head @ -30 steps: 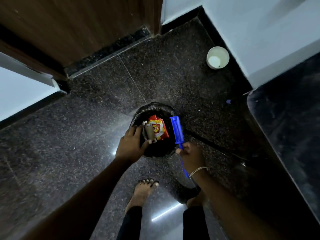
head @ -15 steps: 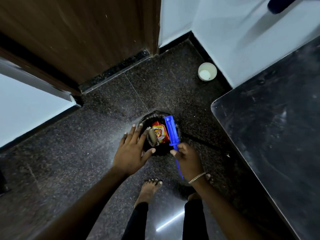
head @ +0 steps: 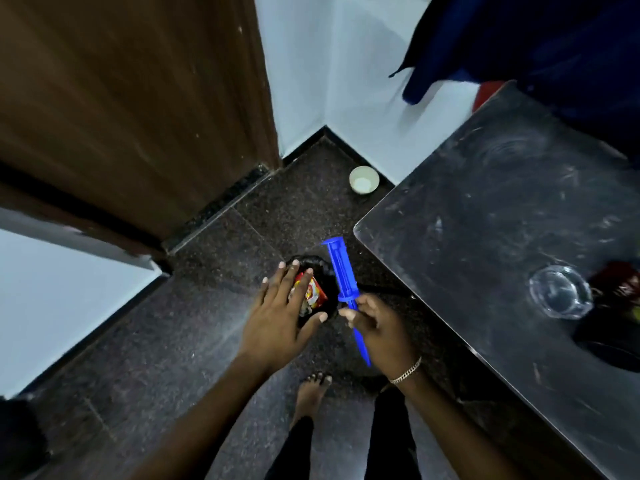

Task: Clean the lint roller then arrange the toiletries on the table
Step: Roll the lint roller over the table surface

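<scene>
The dark speckled stone floor (head: 180, 341) fills the lower part of the head view; a brown wooden door (head: 131, 98) stands at upper left, and pale walls (head: 363, 109) meet in a corner behind it. The dark scuffed table (head: 485, 237) occupies the right side, its near corner just beside the bin; dark blue fabric (head: 519, 39) hangs over its far end; a clear glass (head: 561, 296) stands on its right part. The small black-lined bin (head: 311, 265) sits on the floor between the hands; a red snack wrapper (head: 313, 294) lies inside it. A white cup (head: 363, 180) stands on the floor near the wall corner, well apart from the bin. The left hand (head: 280, 317) is spread flat, fingers extended, over the bin and holding nothing. The right hand (head: 381, 330) is closed around the handle of the blue lint roller (head: 343, 271); the roller's bare blue core points up and away, above the bin's right edge; a chain bracelet (head: 405, 370) circles the right wrist. One bare foot (head: 311, 393) rests on the floor below the hands.
</scene>
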Available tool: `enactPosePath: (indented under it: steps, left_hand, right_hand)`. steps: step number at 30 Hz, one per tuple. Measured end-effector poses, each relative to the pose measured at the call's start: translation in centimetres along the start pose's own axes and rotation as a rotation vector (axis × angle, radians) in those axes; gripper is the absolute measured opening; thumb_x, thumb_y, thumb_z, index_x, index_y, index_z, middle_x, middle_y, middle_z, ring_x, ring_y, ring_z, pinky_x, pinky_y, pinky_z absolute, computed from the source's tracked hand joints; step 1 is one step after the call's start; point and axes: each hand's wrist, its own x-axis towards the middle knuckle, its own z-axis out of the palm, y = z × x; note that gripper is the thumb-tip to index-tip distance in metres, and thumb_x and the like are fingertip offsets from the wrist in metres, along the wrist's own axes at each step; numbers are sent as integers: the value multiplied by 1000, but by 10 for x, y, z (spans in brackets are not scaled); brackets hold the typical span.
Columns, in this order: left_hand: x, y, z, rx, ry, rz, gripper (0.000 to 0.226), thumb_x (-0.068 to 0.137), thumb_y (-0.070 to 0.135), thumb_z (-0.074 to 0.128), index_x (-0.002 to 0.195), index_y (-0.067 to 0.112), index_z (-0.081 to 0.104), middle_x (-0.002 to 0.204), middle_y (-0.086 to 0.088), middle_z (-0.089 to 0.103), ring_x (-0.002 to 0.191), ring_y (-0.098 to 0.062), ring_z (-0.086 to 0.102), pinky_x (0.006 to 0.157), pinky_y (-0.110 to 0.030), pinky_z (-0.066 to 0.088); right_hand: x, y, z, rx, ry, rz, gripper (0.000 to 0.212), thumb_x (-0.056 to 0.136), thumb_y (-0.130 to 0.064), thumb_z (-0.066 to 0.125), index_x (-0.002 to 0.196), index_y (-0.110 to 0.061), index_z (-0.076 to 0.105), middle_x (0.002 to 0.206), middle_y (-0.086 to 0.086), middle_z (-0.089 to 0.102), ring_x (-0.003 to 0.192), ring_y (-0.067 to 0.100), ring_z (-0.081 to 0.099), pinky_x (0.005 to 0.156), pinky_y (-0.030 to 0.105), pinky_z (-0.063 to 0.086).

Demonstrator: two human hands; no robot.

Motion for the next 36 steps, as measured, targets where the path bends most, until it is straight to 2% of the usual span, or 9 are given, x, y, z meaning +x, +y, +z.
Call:
enactPosePath:
  steps: [2,7,11,16,21,25,30,33,36]
  left_hand:
    - [0,17,-15,-1,4,29,80,98,73,36,163,32,17,173,4,8,161,-17,-2,129,-46,15]
    - [7,69,-49,-7,14,130,79,98,73,31,163,30,19,173,3,11,161,-17,0,129,-48,18]
    - [24,115,-68,-3,21,234,78,99,72,32,163,31,17,173,3,12,161,-17,-1,129,-46,16]
    - [53,178,-84,4,42,370,77,101,70,34,163,29,16,173,1,12,161,-17,-1,128,-44,18]
    - [83,253,-90,13,32,497,76,100,66,38,162,24,25,171,-3,21,161,-22,9,126,-50,26]
    - [104,311,-83,54,0,601,76,101,68,32,161,23,26,171,-3,21,161,-23,10,126,-51,26]
    - [131,401,-62,105,-58,740,77,100,68,30,163,26,20,172,-1,15,161,-21,7,129,-47,18]
    - [141,453,-48,123,-88,808,77,99,69,26,162,24,23,171,-3,19,160,-24,13,128,-47,19]
    - [149,503,-31,134,-115,853,77,99,69,28,161,24,26,170,-5,23,159,-26,18,127,-49,22]
  right_hand:
    - [-15,-16,-12,-3,35,-10,8,90,-14,69,98,-14,67,91,-4,76,79,3,66,83,26,52]
    - [-55,-47,-53,-52,160,-43,9,92,-20,67,100,-16,66,92,2,75,80,25,69,85,44,55]
    - [-84,-54,-92,-91,255,-60,6,95,-20,62,100,-21,65,92,-6,77,77,14,71,85,37,57]
    - [-112,-55,-146,-59,392,-29,5,96,-13,59,98,-12,64,91,-2,77,78,21,73,83,41,59]
    - [-132,-54,-209,-67,517,-4,11,96,-10,54,99,-14,64,87,0,76,75,24,71,77,42,58]
    - [-139,-51,-258,-165,622,31,16,92,-6,52,95,-14,66,82,-1,75,67,14,66,72,38,58]
    - [-156,-38,-338,-304,761,151,19,88,-7,54,100,-13,67,90,9,75,87,36,69,81,42,54]
    - [-167,-29,-379,-381,876,236,21,87,-7,53,100,-14,67,92,9,73,88,36,68,69,30,47]
    - [-176,-12,-423,-481,949,360,20,92,-23,51,105,-18,65,108,16,65,93,43,64,71,37,49]
